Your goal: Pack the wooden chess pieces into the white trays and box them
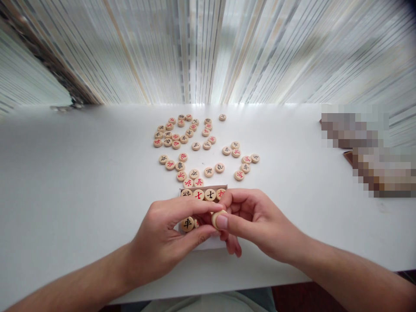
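Over a small open box (pixel 204 245), my right hand (pixel 256 216) pinches a round wooden xiangqi piece (pixel 217 221) between thumb and fingers. My left hand (pixel 172 225) reaches in from the other side, its thumb and index finger closed around the edges of that same piece. Inside the box lie pieces face up in rows, among them a black-marked piece (pixel 187 224) and a red-marked piece (pixel 198 195). My hands hide part of the box and its contents. The marking on the held piece cannot be made out.
Many loose xiangqi pieces, red and black, are scattered beyond the box, some touching, such as a red one (pixel 239 175). A white table (pixel 81 195) carries everything. Striped curtains (pixel 201 52) hang at its far edge. Blurred-out objects (pixel 380 173) lie at the right.
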Available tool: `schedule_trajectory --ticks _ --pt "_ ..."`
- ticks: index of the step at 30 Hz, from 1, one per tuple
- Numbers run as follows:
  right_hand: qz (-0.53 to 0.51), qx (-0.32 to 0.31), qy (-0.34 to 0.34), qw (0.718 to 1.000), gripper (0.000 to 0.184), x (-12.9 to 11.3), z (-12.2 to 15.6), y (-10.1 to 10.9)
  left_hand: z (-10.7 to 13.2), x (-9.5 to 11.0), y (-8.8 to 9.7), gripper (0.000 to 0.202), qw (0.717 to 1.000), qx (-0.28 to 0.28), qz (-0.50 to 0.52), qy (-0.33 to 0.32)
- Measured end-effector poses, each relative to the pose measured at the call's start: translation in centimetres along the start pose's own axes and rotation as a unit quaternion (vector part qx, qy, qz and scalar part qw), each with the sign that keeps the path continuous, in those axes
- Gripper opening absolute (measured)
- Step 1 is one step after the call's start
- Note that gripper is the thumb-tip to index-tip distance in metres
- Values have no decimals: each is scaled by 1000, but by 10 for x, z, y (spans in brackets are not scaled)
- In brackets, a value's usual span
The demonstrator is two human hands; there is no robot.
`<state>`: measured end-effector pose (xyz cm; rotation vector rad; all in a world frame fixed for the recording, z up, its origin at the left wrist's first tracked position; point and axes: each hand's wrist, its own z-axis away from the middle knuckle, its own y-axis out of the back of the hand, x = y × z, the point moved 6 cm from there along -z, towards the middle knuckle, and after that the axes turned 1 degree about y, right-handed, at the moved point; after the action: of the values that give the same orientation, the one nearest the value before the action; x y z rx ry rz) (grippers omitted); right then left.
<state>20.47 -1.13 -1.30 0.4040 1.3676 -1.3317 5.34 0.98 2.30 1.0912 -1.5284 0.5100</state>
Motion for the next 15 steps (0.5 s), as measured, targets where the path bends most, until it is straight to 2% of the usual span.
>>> schedule_trajectory --ticks 7,15 --pt "-24 -18 8 1000 32 0 1 0 0 1 2 34 1000 4 7 2" --pt "-58 -50 33 997 21 -4 2 0 0 0 1 38 997 0 74 22"
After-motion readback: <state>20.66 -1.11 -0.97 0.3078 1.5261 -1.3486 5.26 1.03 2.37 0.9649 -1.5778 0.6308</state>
